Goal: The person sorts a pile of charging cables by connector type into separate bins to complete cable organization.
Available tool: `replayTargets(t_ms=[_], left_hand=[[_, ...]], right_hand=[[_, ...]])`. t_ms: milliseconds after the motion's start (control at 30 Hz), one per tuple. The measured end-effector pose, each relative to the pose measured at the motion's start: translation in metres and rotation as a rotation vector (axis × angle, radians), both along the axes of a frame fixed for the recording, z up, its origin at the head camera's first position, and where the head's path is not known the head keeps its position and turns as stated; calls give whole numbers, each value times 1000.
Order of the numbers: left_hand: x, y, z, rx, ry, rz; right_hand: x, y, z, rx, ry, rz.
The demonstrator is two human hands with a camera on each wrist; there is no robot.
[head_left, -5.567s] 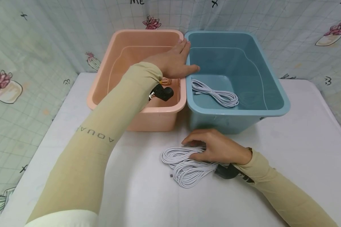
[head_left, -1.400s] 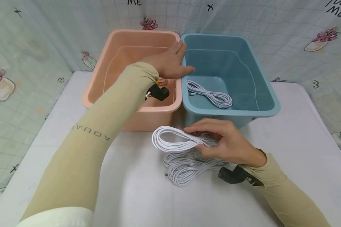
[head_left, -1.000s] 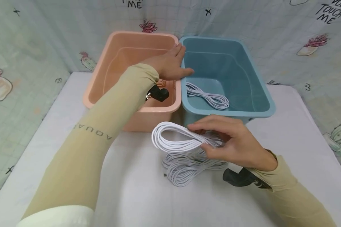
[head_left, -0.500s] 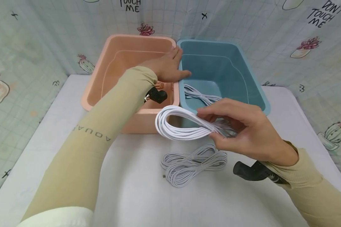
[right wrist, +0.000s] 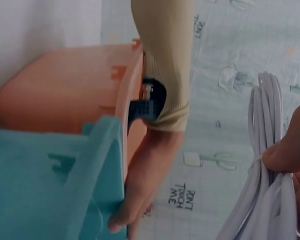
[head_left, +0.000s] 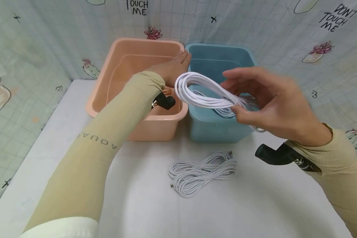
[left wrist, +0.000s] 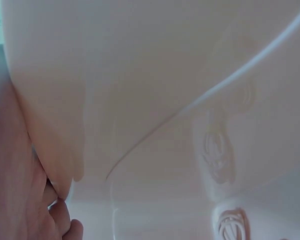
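My right hand pinches a coiled white cable between thumb and fingers, in the air over the front of the blue bin. A thin tie binds that cable at its waist in the right wrist view, beside my thumb. With fingers stretched out, my left hand rests across the adjoining rims of the peach bin and the blue bin; the lifted cable hides its thumb in the head view. Another white cable lies inside the blue bin, partly covered. On the table sits more coiled white cable.
An orange coiled cable lies in the peach bin, mostly behind my left wrist. Both bins stand side by side on a white-covered table. Behind them hangs a printed cloth.
My right hand has taken a white cable coil from the pile on the table and raised it up and rightward over the blue bin. My left hand stays on the rims.
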State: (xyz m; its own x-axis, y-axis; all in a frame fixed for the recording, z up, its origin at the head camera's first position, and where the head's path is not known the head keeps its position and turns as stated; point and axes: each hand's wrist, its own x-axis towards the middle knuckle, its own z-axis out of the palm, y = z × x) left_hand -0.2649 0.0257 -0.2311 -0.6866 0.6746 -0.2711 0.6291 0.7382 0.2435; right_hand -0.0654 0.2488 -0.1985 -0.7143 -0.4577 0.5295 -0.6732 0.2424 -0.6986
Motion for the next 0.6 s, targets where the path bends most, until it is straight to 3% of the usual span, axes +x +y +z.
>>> replayTargets(t_ms=[67, 133, 300, 400, 600], left_hand=[[-1, -2, -2, 23, -5, -4], [-1, -4, -3, 77, -32, 33], [2, -1, -5, 251, -46, 56], [2, 2, -6, 220, -17, 42], [1, 4, -3, 28, -1, 58]], right_hand=[[-4, 3, 4, 34, 3, -44], [-10, 5, 6, 53, 8, -78], [-25, 10, 9, 119, 53, -162], [-33, 12, 11, 163, 81, -226], [-48, 14, 15, 212, 71, -340]])
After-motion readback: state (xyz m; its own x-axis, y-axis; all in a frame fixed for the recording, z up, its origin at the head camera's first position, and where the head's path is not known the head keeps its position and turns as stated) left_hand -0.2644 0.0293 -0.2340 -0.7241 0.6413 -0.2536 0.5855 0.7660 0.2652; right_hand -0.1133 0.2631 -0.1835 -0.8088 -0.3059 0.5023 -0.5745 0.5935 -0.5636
